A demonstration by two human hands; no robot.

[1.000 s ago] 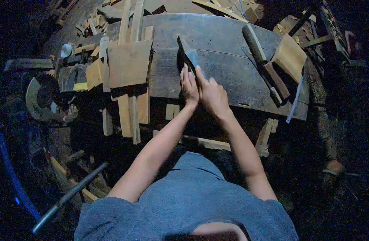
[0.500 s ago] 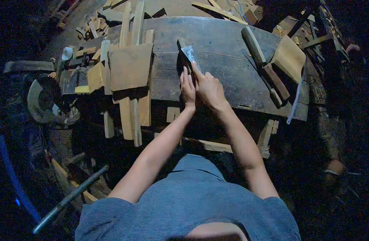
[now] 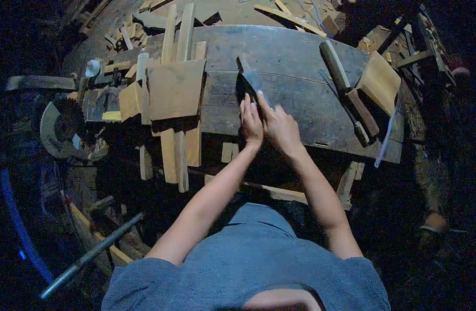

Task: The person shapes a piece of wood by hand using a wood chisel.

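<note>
Near the middle of the dark wooden bench (image 3: 295, 52), my right hand (image 3: 282, 129) is closed on a flat, light grey metal piece (image 3: 252, 79), its index finger stretched along it. The metal piece is blurred and lies across a narrow dark piece (image 3: 242, 63) that points away from me. Beside it, my left hand (image 3: 252, 122) rests against the near part of the dark piece, its fingers extended and close together. Whether the left fingers grip the dark piece is hidden.
A wide board (image 3: 175, 89) lies over long wood strips (image 3: 185, 33) to the left. A circular saw blade (image 3: 66, 122) stands at far left. At right are a pale wood block (image 3: 379, 83), a dark-handled tool (image 3: 362, 111) and a thin strip (image 3: 385, 137).
The whole view has shifted, with the scene appearing slightly right and lower. The metal piece is more blurred and tilted differently on the dark piece; both hands stay together.
</note>
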